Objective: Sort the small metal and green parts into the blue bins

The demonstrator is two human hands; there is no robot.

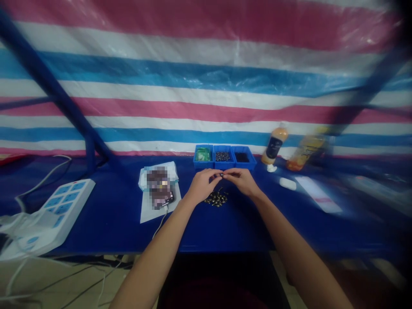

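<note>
Well, the left hand (202,185) and right hand (242,181) are nearly closed, their fingertips meeting to pinch a small dark part (222,175) between them. Just below lies a loose heap of similar parts (216,198) on the blue table (128,231). Just beyond stand three blue bins (222,157), the middle one holding dark pieces, with two plastic bottles (274,143) off to the right.

1 head-worn camera looks forward and down at the hands (202,185).
</note>
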